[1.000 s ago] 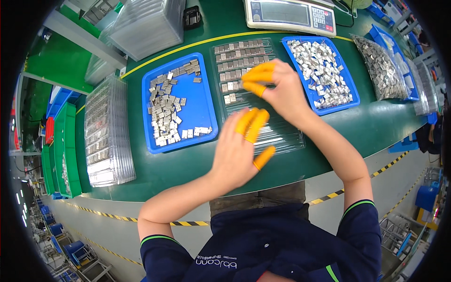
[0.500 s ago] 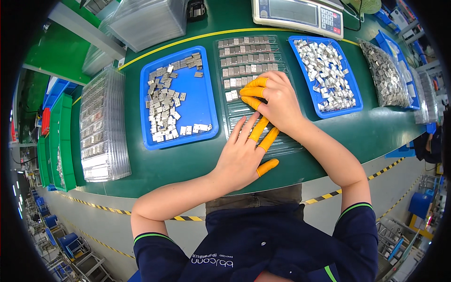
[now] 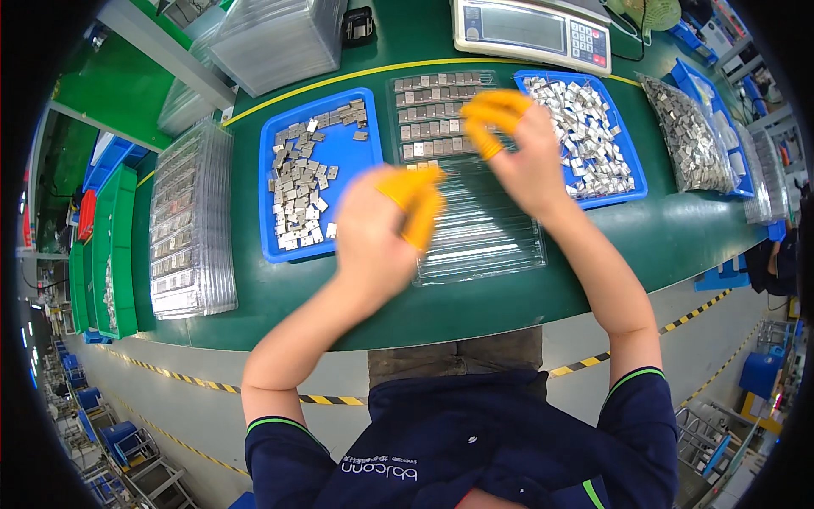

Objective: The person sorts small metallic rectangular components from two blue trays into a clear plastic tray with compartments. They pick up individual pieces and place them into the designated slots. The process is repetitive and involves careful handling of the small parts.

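Clear ribbed plastic tray [image 3: 483, 250]: lay flat mid-desk, btwn two blue trays; ribs showed across lower half.
Rows: small rectangular gray metal pcs [image 3: 437, 129] sat side by side in upper grooves; some R ends hidden by a hand.
L hand [image 3: 377, 229]: hung above L part of clear tray & near edge of L blue tray, blurred; fingers partly bent, w/ couldn't-tell grip, poss. holding sth or nothing.
R hand [image 3: 527, 148]: over upper R side of clear tray, close to R blue tray; thumb & forefinger curved toward each other, tips blurred, so couldn't tell gap or any pc held.
Finger covers: yellow stretchy sleeves [image 3: 496, 102] on some digits of both hands.
L blue tray: shallow blue plastic tray [image 3: 360, 153] w/ loose gray metal blocks [image 3: 297, 191], heaped mostly on its L side.
R blue tray: second shallow blue tray [image 3: 632, 157], full of whitish-silver pcs [image 3: 585, 127].
Far L: stack of clear molded trays [image 3: 191, 246], green plastic bin [image 3: 124, 254] beyond.
Back: white digital scale [image 3: 521, 30].
Far R: clear bag of gray pcs [image 3: 687, 140].
Surface: green desk [image 3: 284, 310] under it all.
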`<state>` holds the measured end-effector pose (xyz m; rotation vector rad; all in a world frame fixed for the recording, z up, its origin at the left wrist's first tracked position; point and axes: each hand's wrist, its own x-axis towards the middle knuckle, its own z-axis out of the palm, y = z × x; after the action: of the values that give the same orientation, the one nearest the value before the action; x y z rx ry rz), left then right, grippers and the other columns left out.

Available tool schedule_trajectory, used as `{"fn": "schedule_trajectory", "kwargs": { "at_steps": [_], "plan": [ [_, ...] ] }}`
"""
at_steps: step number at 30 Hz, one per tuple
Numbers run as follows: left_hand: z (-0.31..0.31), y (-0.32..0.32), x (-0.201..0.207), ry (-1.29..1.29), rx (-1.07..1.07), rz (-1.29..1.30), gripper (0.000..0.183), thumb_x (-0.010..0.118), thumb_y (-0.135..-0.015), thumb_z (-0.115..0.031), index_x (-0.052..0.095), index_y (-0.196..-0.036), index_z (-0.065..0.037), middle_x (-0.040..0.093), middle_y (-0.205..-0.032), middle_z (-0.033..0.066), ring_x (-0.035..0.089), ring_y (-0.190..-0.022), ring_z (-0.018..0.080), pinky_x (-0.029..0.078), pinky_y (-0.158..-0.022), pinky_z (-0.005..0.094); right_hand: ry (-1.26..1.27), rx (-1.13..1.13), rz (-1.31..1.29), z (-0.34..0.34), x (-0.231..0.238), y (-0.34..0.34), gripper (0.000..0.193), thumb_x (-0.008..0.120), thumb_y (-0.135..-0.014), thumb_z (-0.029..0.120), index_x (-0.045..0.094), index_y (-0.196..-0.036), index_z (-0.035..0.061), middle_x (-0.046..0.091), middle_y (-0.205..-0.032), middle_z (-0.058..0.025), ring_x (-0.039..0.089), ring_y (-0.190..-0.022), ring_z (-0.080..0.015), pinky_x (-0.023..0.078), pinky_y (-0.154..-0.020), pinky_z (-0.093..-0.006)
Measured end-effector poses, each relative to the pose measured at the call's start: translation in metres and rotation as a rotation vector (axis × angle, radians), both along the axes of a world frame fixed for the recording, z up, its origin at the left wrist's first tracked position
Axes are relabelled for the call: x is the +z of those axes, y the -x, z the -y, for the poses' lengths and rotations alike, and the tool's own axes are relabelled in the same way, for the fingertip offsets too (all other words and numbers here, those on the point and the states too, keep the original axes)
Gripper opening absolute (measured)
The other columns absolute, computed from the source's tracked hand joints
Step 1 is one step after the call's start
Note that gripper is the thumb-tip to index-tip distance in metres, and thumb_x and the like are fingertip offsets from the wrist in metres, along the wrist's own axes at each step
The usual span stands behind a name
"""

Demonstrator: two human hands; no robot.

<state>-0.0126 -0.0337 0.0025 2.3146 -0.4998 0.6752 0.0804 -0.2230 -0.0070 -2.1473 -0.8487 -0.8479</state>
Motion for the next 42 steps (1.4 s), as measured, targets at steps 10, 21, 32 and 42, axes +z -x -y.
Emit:
{"fn": "schedule_trajectory", "kwargs": {
  "at_steps": [10,21,32,42],
  "plan": [
    [-0.063,-0.074,-0.022,-0.340,0.382,-0.165,0.025,0.063,-0.079,-0.014,0.064,-0.101,-0.004,0.060,-0.101,0.0142,0.054,-0.098,0.0301,0.043,-0.085,0.0379,0.072,-0.426,-0.676,0.127,-0.004,-0.033,0.034,0.068,-0.076,0.017,0.063,-0.105,0.0010,0.061,-0.096,-0.0202,0.058,-0.089,-0.0313,0.046,-0.076,-0.0355],
    [-0.063,-0.069,-0.020,-0.319,0.326,-0.207,0.022,0.066,-0.076,-0.011,0.065,-0.095,0.000,0.061,-0.093,0.0149,0.057,-0.090,0.0307,0.046,-0.081,0.0372,0.177,-0.459,-0.586,0.100,-0.006,-0.025,0.031,0.072,-0.072,0.017,0.066,-0.099,0.0036,0.061,-0.090,-0.0166,0.058,-0.086,-0.0291,0.046,-0.078,-0.0359],
    [-0.067,-0.070,-0.022,-0.241,0.273,-0.255,0.018,0.066,-0.076,-0.007,0.062,-0.091,0.001,0.060,-0.091,0.0161,0.059,-0.082,0.0318,0.047,-0.077,0.0371,-0.007,-0.594,-0.366,0.101,-0.014,-0.031,0.020,0.073,-0.070,0.016,0.070,-0.086,0.0040,0.065,-0.081,-0.0150,0.063,-0.070,-0.0274,0.049,-0.064,-0.0341],
    [-0.063,-0.061,-0.022,-0.087,0.368,-0.108,0.017,0.065,-0.077,-0.008,0.063,-0.093,-0.004,0.063,-0.087,0.0154,0.062,-0.073,0.0303,0.049,-0.066,0.0370,-0.039,-0.634,-0.306,0.105,-0.017,-0.039,0.020,0.065,-0.078,0.012,0.067,-0.096,0.0034,0.063,-0.072,-0.0197,0.061,-0.061,-0.0312,0.048,-0.061,-0.0379]
  ]
}}
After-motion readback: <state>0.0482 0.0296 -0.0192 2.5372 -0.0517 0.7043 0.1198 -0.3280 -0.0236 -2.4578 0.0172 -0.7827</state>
